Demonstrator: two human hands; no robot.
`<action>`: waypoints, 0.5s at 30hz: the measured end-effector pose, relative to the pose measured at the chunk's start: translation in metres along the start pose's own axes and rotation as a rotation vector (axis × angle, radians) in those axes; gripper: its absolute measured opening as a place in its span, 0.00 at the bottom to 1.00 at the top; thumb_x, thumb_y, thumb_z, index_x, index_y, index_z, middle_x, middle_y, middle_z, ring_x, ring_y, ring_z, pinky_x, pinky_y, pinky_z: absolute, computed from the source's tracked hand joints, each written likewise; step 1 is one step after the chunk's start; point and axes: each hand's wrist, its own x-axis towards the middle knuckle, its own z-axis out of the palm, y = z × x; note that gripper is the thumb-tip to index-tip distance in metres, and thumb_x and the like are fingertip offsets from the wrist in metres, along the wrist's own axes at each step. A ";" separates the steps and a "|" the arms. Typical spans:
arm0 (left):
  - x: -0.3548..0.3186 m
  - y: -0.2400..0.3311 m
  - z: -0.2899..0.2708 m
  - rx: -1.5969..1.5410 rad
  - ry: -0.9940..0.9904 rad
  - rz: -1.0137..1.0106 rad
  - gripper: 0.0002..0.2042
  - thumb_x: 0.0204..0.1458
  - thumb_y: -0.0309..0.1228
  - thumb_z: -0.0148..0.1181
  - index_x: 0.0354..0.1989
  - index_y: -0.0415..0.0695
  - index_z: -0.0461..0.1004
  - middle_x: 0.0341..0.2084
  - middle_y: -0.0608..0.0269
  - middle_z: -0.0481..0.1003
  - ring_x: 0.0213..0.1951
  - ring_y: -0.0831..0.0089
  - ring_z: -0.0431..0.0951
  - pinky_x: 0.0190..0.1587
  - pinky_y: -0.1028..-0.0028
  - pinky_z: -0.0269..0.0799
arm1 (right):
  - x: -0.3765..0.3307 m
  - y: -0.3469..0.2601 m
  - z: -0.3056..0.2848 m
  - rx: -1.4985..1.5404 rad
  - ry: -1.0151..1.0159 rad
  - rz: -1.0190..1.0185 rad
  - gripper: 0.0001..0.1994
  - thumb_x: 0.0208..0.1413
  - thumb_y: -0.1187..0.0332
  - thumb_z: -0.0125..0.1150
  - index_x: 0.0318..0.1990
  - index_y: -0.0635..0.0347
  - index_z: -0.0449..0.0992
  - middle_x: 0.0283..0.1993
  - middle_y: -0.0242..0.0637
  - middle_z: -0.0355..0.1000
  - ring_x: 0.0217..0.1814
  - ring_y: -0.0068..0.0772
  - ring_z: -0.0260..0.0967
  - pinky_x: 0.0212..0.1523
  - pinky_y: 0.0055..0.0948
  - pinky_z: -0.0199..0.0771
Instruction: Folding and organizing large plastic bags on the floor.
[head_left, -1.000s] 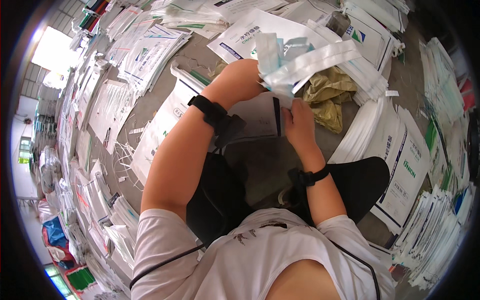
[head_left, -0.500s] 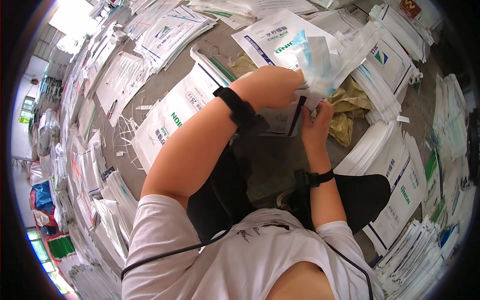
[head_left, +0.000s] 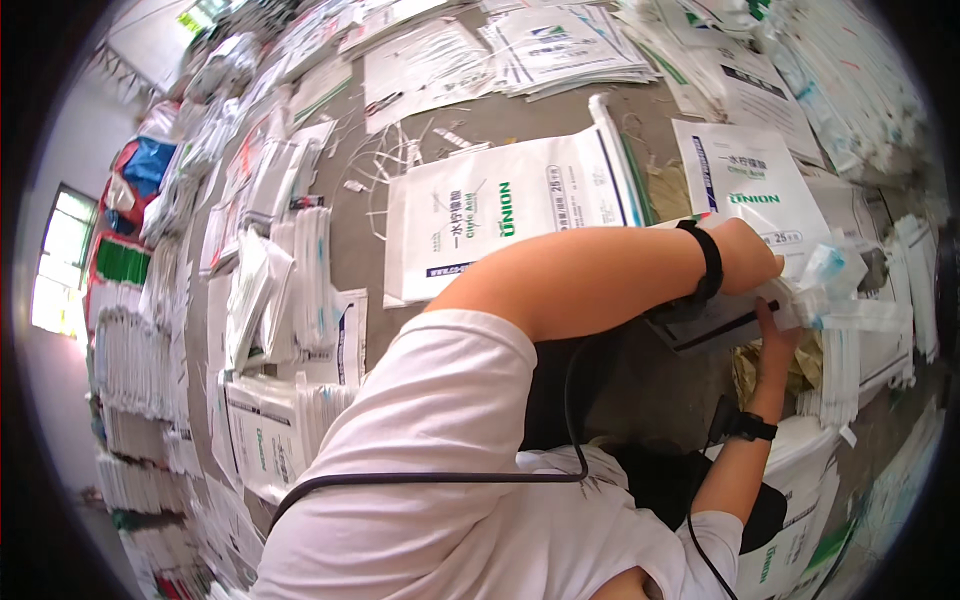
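Both hands are together at the right, at the mouth of a white printed sack (head_left: 700, 328) with a dark stripe. My left hand (head_left: 748, 256) reaches across from the left, fingers curled; its forearm wears a black band. Crumpled, blue-tinted translucent plastic (head_left: 828, 266) sticks out beyond the fingers. Just below, my right hand (head_left: 778, 335) pinches the sack's edge with thumb and fingers. What lies inside the left fist is mostly hidden. A flat white printed sack (head_left: 757, 185) lies just beyond the hands, and crumpled tan sacking (head_left: 800, 372) is beside the right wrist.
A large flat sack (head_left: 520, 195) lies ahead, with loose white strips (head_left: 395, 160) left of it. Scissors (head_left: 382, 103) rest on another sack farther away. Stacks of folded sacks (head_left: 150, 360) line the left side; another stack (head_left: 570, 50) stands ahead.
The view has swung left, so the hands and sack now appear farther right and lower in the picture. Both hands stay on the sack; the plastic has dropped toward the right.
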 end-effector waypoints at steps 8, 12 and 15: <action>-0.080 -0.073 -0.035 0.120 -0.302 -0.222 0.12 0.49 0.28 0.56 0.43 0.42 0.77 0.38 0.52 0.79 0.44 0.52 0.80 0.44 0.57 0.75 | 0.023 0.015 0.003 0.097 0.017 -0.044 0.29 0.54 0.67 0.70 0.60 0.72 0.67 0.58 0.41 0.68 0.57 0.34 0.66 0.60 0.28 0.62; -0.122 -0.081 -0.036 0.084 -0.245 -0.300 0.11 0.50 0.28 0.55 0.42 0.42 0.75 0.34 0.52 0.78 0.42 0.51 0.80 0.41 0.57 0.75 | 0.032 0.008 0.012 0.120 0.026 -0.093 0.28 0.54 0.68 0.69 0.60 0.72 0.67 0.59 0.42 0.68 0.58 0.34 0.65 0.60 0.28 0.61; -0.159 -0.069 -0.032 0.051 -0.145 -0.338 0.10 0.50 0.27 0.56 0.41 0.42 0.73 0.31 0.52 0.78 0.39 0.51 0.80 0.38 0.57 0.75 | 0.033 0.003 0.015 0.176 -0.022 -0.069 0.29 0.54 0.68 0.69 0.60 0.72 0.67 0.59 0.42 0.69 0.58 0.34 0.65 0.61 0.28 0.61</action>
